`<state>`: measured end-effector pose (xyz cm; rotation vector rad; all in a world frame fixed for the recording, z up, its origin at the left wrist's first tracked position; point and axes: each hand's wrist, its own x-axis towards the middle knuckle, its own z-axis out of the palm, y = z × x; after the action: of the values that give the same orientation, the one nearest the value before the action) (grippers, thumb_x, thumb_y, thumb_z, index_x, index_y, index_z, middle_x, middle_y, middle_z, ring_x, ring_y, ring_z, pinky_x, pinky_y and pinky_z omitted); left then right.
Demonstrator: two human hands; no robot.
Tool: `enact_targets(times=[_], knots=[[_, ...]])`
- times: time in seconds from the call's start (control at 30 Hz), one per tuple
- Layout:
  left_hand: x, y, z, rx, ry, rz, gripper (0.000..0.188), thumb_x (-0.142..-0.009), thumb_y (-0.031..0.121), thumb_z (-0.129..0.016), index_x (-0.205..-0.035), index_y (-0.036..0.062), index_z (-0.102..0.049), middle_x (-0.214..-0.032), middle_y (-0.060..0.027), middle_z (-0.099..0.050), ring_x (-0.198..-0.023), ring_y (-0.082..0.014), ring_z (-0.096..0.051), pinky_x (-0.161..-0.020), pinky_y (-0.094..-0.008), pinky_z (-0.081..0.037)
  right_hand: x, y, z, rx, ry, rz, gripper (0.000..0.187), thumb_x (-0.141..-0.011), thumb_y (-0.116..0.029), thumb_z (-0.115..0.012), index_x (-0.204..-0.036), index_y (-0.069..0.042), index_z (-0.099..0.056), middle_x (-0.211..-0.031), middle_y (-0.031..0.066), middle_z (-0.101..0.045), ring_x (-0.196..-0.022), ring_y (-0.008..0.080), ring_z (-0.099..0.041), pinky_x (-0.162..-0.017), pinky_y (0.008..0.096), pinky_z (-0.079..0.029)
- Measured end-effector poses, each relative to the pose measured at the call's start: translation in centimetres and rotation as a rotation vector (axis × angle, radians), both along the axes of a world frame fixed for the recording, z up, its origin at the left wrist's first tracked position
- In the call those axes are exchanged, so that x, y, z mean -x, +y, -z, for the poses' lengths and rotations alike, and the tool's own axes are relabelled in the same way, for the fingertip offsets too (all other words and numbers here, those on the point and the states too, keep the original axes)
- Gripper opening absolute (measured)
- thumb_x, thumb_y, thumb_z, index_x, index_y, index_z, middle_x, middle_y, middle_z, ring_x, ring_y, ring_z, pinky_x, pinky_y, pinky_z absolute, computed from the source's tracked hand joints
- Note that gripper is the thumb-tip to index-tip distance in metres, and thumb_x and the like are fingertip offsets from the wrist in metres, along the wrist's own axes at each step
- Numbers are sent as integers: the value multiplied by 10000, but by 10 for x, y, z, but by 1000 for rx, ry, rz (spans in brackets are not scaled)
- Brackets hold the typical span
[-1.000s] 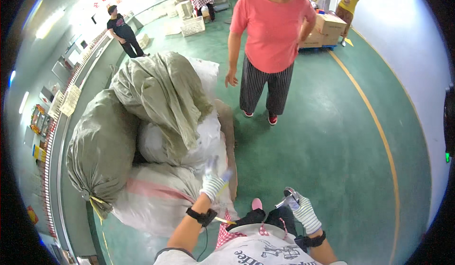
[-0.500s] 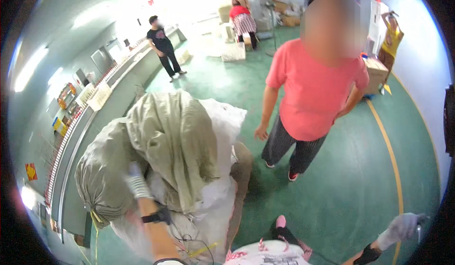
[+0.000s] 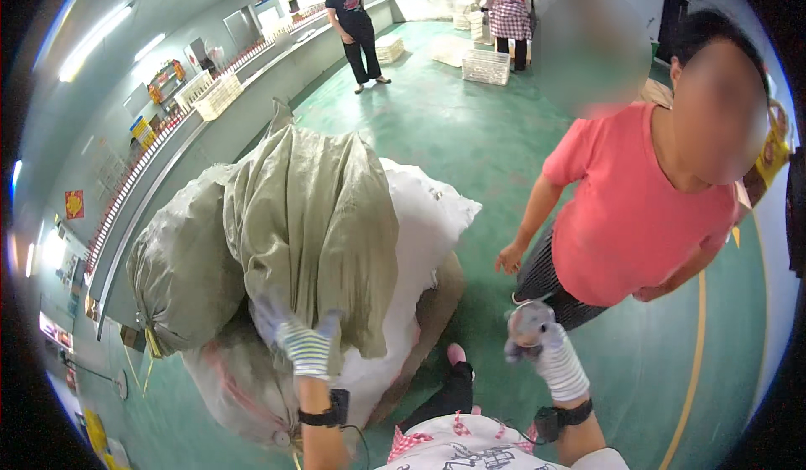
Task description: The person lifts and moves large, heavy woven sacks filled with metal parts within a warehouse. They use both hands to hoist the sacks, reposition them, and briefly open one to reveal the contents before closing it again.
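A limp grey-green woven sack [image 3: 323,218] is draped over a heap of stuffed sacks. My left hand [image 3: 298,340], in a grey glove with a striped cuff, is at its lower folds. Thumb and fingers are spread apart there, though the fingertips are blurred. Left of the draped cloth lies a full grey-green sack [image 3: 180,264] with a tied end. My right hand [image 3: 546,348], gloved alike, is raised off the heap at the right, its fingers curled. What it holds, if anything, I cannot make out. White sacks [image 3: 420,218] lie underneath.
A person in a pink shirt [image 3: 638,210] stands close at the right. Along the left wall runs a long counter [image 3: 210,134] with rows of small items. Farther back are a person in black [image 3: 357,29], another in a red top [image 3: 508,16] and white crates [image 3: 485,67].
My right hand has come in from the lower right edge toward the middle. My left hand has shifted right along the sacks. The view has turned, and the person in pink appears farther right.
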<state>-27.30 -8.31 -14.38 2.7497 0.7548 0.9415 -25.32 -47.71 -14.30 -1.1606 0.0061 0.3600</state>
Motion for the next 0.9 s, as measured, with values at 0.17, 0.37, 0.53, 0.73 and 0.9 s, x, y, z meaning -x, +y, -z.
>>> enact_targets(times=[0.17,0.37,0.53,0.73,0.9], knots=[[-96,-14,38,259,371,-176,1102,-650,291,-828,-1511,94,-169,-1543,-289,-93,-1380,-449,-277,-1123,-452,-320,-98,38,27,35,143,-220,840,-759,-743,-597,-1163,-7,-587,-812,100,-678,-686,204,-654,-607,309,-506],[-90,126,94,516,-27,43,606,-773,-6,-630,-1356,-12,-463,-1333,-214,-526,-1201,-308,-545,-1067,-357,-400,-211,46,40,-37,243,-248,841,-749,-732,-621,-1167,-3,-582,-863,114,-676,-720,224,-662,-640,348,-547],[-116,174,-57,115,-180,-13,408,-794,-79,-514,-1192,-19,-581,-1176,-138,-613,-1073,-267,-581,-1003,-381,-441,-295,86,42,23,172,-297,721,-870,-659,-536,-1173,-7,-585,-936,111,-676,-817,202,-662,-744,326,-535],[-139,240,-2,222,-129,-236,538,-797,-18,-525,-1331,41,-502,-1260,-159,-548,-1185,-282,-500,-1057,-354,-359,-420,130,61,-57,184,-491,593,-907,-576,-556,-1168,-44,-570,-973,71,-666,-854,171,-655,-763,308,-534],[-160,178,9,376,-110,-427,697,-781,-17,-583,-1445,75,-393,-1431,-193,-426,-1284,-328,-433,-1135,-381,-273,-563,125,120,-180,306,-430,480,-956,-405,-568,-1284,-57,-525,-1122,38,-631,-959,127,-630,-881,274,-494]])
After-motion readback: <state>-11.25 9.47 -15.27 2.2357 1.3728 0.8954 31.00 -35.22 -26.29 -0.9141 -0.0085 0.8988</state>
